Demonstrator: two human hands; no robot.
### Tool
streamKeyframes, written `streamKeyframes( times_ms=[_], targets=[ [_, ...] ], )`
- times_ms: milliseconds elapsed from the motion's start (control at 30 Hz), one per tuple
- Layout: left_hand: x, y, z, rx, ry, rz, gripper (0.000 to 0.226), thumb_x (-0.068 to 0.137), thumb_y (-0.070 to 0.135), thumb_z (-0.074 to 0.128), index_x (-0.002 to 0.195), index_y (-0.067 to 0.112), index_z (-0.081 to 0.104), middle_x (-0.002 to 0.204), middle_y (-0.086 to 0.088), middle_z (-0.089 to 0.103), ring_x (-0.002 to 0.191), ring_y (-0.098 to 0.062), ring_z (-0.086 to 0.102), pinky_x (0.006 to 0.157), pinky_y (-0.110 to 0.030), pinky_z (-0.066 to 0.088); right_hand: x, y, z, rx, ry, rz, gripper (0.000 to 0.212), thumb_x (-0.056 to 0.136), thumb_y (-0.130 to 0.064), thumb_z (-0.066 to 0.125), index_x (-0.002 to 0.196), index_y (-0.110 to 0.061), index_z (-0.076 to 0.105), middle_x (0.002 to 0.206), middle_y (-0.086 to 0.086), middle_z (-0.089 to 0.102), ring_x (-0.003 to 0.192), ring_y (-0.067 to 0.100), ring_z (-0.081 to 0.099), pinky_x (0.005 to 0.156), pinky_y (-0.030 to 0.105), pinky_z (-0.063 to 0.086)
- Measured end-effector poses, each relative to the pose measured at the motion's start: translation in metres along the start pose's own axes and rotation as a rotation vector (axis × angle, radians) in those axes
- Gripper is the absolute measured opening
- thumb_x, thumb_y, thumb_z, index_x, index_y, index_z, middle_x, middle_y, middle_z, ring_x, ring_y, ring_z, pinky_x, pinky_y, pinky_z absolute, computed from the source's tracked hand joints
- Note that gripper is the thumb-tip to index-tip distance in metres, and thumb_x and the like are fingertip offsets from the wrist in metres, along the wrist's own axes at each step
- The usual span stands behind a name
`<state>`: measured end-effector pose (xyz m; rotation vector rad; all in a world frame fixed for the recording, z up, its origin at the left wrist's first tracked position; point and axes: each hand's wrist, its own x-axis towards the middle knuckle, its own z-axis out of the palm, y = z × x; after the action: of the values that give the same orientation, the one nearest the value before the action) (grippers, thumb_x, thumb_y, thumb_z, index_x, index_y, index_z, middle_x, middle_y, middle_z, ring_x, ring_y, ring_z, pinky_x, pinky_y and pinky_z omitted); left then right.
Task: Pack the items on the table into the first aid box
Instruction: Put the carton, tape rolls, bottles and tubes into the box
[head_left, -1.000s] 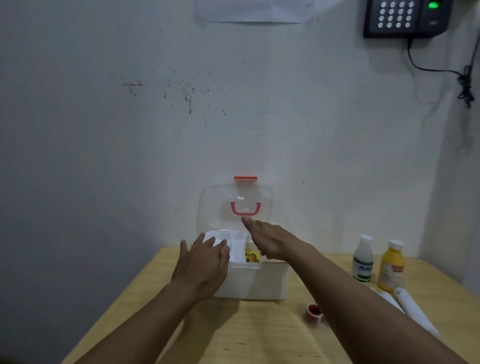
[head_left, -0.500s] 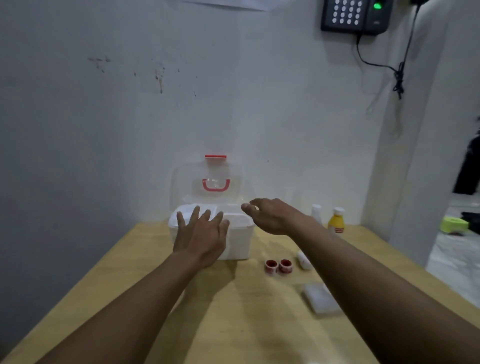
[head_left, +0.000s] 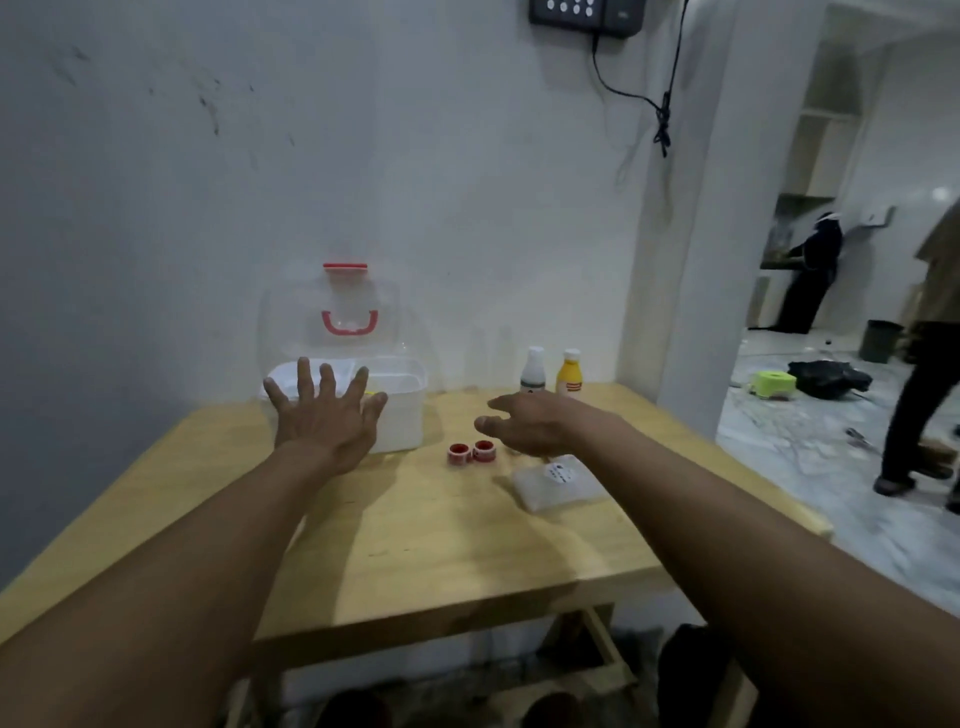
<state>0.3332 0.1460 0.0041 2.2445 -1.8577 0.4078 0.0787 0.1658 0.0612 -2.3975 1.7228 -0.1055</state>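
The white first aid box stands at the back of the wooden table, its clear lid with a red handle raised against the wall. My left hand hovers in front of the box, fingers spread, holding nothing. My right hand is open and empty above two small red-and-white tape rolls. A flat white packet lies right of the rolls, partly under my right forearm. A white bottle and a yellow bottle stand behind my right hand.
The wall runs close behind the box and bottles. The table's right edge drops to a tiled floor, where a person's legs stand nearby and another person is farther back. A keypad device with a hanging cable is mounted on the wall.
My right hand has drawn back out of the box and moved right, over the tape rolls. The left hand lifted slightly and spread. The view pulled back and turned right, revealing the doorway.
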Motion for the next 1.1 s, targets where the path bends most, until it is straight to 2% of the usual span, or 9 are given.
streamKeyframes(
  times_ms=[200,367,433,567,700,833,933,1000,1100],
  targets=[
    [0.002,0.0,0.0,-0.002,-0.029,-0.008,0.072,0.092,0.066,-0.003,0.157,0.034,0.0,0.165,-0.011,0.0,0.149,-0.034,-0.018,0.11,-0.069,-0.013,-0.031,0.011,0.006,-0.133,-0.124,0.043,0.057,0.1,-0.028,0.035,0.156,-0.023,0.024,0.162,0.005,0.023,0.146,0.031,0.024,0.114,0.043,0.022],
    [0.006,0.0,0.0,-0.008,-0.043,-0.013,0.072,0.092,0.067,-0.002,0.157,0.035,0.002,0.166,-0.011,-0.001,0.15,-0.033,-0.017,0.109,-0.068,-0.014,-0.039,0.016,0.016,-0.315,-0.139,0.082,0.064,0.098,-0.044,0.037,0.156,-0.024,0.02,0.157,0.016,0.025,0.146,0.041,0.017,0.115,0.057,0.014],
    [0.006,-0.001,-0.001,-0.015,-0.048,-0.016,0.072,0.092,0.066,-0.002,0.157,0.036,0.002,0.166,-0.011,-0.001,0.15,-0.033,-0.017,0.109,-0.068,-0.014,-0.035,0.018,0.017,-0.332,-0.137,0.066,0.064,0.096,-0.039,0.044,0.155,-0.025,0.025,0.15,0.017,0.032,0.142,0.041,0.024,0.113,0.058,0.017],
    [0.005,-0.001,-0.003,-0.007,-0.058,-0.019,0.069,0.094,0.065,-0.001,0.157,0.036,0.002,0.166,-0.01,0.001,0.15,-0.033,-0.014,0.11,-0.069,-0.011,-0.018,0.019,0.021,-0.335,-0.132,0.019,0.069,0.081,-0.042,0.069,0.144,-0.042,0.041,0.134,0.007,0.046,0.126,0.029,0.041,0.105,0.053,0.029],
    [0.003,-0.004,-0.005,-0.035,-0.033,-0.014,0.067,0.094,0.063,-0.001,0.156,0.038,0.007,0.166,-0.008,0.005,0.151,-0.033,-0.01,0.111,-0.07,-0.009,-0.013,0.017,0.02,-0.27,-0.145,-0.033,0.073,0.079,-0.046,0.074,0.143,-0.051,0.04,0.133,0.001,0.046,0.121,0.026,0.042,0.095,0.041,0.037],
    [0.003,-0.014,-0.007,-0.085,-0.014,-0.02,0.066,0.096,0.061,-0.001,0.156,0.038,0.013,0.165,-0.009,0.01,0.151,-0.033,-0.007,0.111,-0.07,-0.008,-0.014,0.014,0.012,-0.243,-0.201,-0.053,0.075,0.083,-0.028,0.076,0.149,-0.03,0.041,0.141,0.003,0.048,0.126,0.027,0.047,0.091,0.034,0.04],
    [0.004,-0.021,-0.009,-0.104,0.02,-0.023,0.064,0.097,0.059,0.002,0.155,0.037,0.02,0.164,-0.008,0.017,0.152,-0.032,-0.003,0.112,-0.07,-0.005,-0.006,0.009,0.004,-0.255,-0.166,-0.081,0.054,0.08,-0.038,0.073,0.127,-0.011,0.063,0.12,0.006,0.064,0.105,0.025,0.06,0.089,0.038,0.052],
    [0.005,-0.024,-0.01,-0.123,0.045,-0.017,0.063,0.098,0.058,0.005,0.154,0.035,0.024,0.163,-0.007,0.02,0.152,-0.031,-0.001,0.113,-0.069,-0.003,-0.002,0.004,-0.007,-0.224,-0.098,-0.114,0.052,0.078,-0.042,0.071,0.122,-0.014,0.067,0.115,0.001,0.065,0.101,0.023,0.061,0.087,0.042,0.054],
    [0.008,-0.029,-0.01,-0.162,0.081,-0.015,0.061,0.099,0.056,0.008,0.152,0.034,0.03,0.162,-0.006,0.024,0.152,-0.029,0.003,0.114,-0.067,-0.001,0.002,-0.006,-0.03,-0.1,-0.009,-0.155,0.055,0.08,-0.039,0.071,0.132,-0.028,0.059,0.118,-0.007,0.055,0.112,0.021,0.057,0.09,0.034,0.048]
  ],
)
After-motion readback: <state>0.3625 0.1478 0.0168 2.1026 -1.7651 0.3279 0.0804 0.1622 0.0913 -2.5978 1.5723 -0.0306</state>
